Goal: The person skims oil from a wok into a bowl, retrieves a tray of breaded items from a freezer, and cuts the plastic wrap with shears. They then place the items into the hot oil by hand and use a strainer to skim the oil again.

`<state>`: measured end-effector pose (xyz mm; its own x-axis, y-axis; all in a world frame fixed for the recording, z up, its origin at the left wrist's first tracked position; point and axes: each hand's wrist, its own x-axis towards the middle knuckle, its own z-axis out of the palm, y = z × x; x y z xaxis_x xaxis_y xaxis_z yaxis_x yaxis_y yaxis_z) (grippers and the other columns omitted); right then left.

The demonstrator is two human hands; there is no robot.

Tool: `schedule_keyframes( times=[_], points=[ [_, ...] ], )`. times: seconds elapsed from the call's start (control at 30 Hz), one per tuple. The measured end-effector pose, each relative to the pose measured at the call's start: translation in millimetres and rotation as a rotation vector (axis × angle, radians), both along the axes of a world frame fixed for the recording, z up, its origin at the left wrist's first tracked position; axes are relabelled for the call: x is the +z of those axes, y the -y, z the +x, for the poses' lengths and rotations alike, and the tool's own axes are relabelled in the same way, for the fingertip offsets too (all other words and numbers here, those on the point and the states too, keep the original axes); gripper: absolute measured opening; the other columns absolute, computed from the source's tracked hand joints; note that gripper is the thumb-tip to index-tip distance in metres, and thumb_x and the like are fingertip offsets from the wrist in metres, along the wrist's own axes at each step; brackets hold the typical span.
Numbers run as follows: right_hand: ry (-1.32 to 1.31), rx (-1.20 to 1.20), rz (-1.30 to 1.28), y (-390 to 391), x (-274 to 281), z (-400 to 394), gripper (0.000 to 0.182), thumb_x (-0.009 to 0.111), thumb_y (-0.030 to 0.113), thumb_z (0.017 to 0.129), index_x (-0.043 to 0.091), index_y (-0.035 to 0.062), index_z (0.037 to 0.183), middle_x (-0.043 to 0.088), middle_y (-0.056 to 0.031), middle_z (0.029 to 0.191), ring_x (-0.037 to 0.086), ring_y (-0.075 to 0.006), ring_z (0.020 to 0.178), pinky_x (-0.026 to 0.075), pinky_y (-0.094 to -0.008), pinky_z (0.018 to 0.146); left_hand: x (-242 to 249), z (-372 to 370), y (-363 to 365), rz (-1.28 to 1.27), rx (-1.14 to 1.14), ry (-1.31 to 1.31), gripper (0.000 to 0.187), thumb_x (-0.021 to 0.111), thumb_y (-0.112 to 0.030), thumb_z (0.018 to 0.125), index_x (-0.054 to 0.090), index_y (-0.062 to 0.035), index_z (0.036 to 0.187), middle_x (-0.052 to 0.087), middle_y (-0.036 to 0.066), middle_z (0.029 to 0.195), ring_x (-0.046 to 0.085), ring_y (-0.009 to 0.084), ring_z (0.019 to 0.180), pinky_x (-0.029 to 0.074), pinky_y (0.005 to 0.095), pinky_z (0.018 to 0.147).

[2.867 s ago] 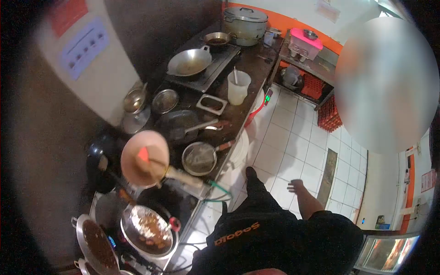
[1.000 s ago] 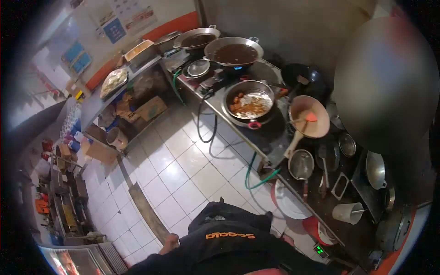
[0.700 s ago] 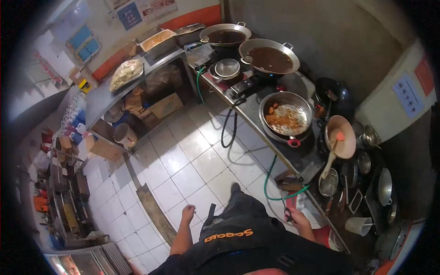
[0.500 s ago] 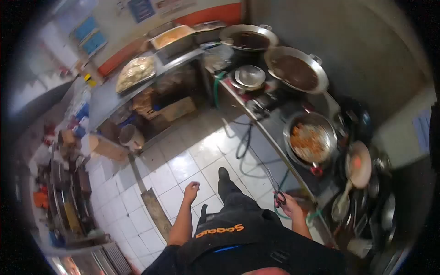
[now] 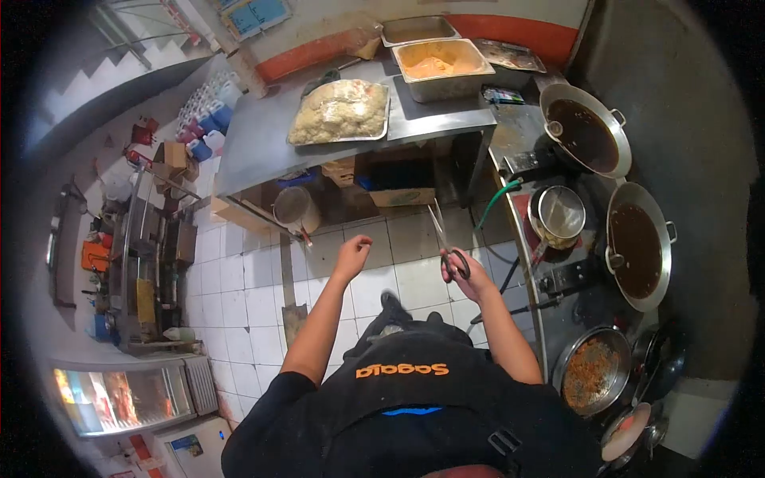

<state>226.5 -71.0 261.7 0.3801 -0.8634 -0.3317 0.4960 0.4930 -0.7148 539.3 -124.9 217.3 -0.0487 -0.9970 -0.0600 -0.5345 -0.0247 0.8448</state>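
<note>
Steel table (image 5: 263, 151) bears a bag (image 5: 341, 111) near its front edge. Right hand (image 5: 472, 279) clamps scissors (image 5: 445, 245); left hand (image 5: 352, 256) curls, fingers together. Probably carrying, needing blades kept clear

A black apron (image 5: 446, 398) bears orange lettering (image 5: 402, 371), with a blue strip (image 5: 411, 412) near it and short black sleeves (image 5: 271, 414) either side.

Container (image 5: 450, 89) on table (image 5: 259, 163), scissors (image 5: 442, 235) in front, woks (image 5: 664, 255) right

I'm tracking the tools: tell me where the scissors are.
In the head view, the scissors are in the person's right hand, right of centre, pointing toward the metal table.
</note>
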Motion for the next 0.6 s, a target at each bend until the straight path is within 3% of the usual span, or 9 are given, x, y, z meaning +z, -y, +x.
schedule_keyframes(
  times=[0.1, 0.23, 0.4, 0.47, 0.53, 0.6],
  points=[
    [0.195, -0.017, 0.016, 65, -4, 36, 0.032, 0.052, 0.027, 0.089, 0.050, 0.0034, 0.110, 0.053, -0.0032, 0.076, 0.052, -0.0130, 0.066, 0.039, -0.0250, 0.062, 23, -4, 76, -0.207, -0.063, 0.099, 0.015, 0.054, -0.010, 0.079, 0.062, -0.0033, 0.090, 0.062, 0.013, 0.088, 0.060, 0.0256, 0.079, 0.047, 0.0328, 0.071],
    [0.139, -0.038, 0.005, 158, -32, 73, 0.030, 0.051, 0.029, 0.090, 0.050, 0.0072, 0.110, 0.053, -0.0017, 0.076, 0.053, -0.0115, 0.066, 0.040, -0.0247, 0.062, 45, -9, 199, -0.527, -0.175, 0.386, 0.013, 0.058, -0.009, 0.076, 0.060, -0.0057, 0.088, 0.058, 0.010, 0.087, 0.053, 0.0295, 0.084, 0.043, 0.0375, 0.073],
    [0.061, -0.105, 0.108, 224, -43, 100, 0.034, 0.054, 0.031, 0.088, 0.051, 0.0070, 0.112, 0.053, -0.0029, 0.078, 0.052, -0.0109, 0.066, 0.041, -0.0257, 0.063, 51, -7, 312, -0.635, -0.328, 0.694, 0.017, 0.060, -0.010, 0.075, 0.059, -0.0074, 0.091, 0.054, 0.006, 0.095, 0.049, 0.0278, 0.089, 0.040, 0.0363, 0.073],
    [0.177, -0.136, 0.145, 240, -41, 111, 0.038, 0.057, 0.030, 0.087, 0.050, 0.0033, 0.113, 0.053, -0.0040, 0.076, 0.051, -0.0132, 0.066, 0.041, -0.0261, 0.063, 47, 1, 337, -0.631, -0.527, 0.973, 0.020, 0.058, -0.012, 0.074, 0.059, -0.0091, 0.094, 0.050, 0.004, 0.094, 0.046, 0.0251, 0.087, 0.039, 0.0355, 0.072],
    [0.176, -0.134, 0.143, 249, -44, 121, 0.040, 0.058, 0.030, 0.086, 0.050, 0.0023, 0.114, 0.052, -0.0047, 0.077, 0.051, -0.0137, 0.067, 0.042, -0.0260, 0.063, 44, 6, 349, -0.650, -0.605, 0.930, 0.022, 0.056, -0.014, 0.073, 0.059, -0.0107, 0.095, 0.048, 0.004, 0.090, 0.044, 0.0230, 0.083, 0.038, 0.0345, 0.072],
    [0.198, -0.138, 0.182, 256, -41, 130, 0.040, 0.058, 0.030, 0.086, 0.050, 0.0021, 0.114, 0.052, -0.0050, 0.078, 0.051, -0.0137, 0.068, 0.042, -0.0259, 0.062, 43, 11, 356, -0.780, -0.651, 0.790, 0.017, 0.054, -0.014, 0.070, 0.059, -0.0095, 0.085, 0.047, 0.004, 0.085, 0.045, 0.0233, 0.081, 0.037, 0.0344, 0.070]
  ],
)
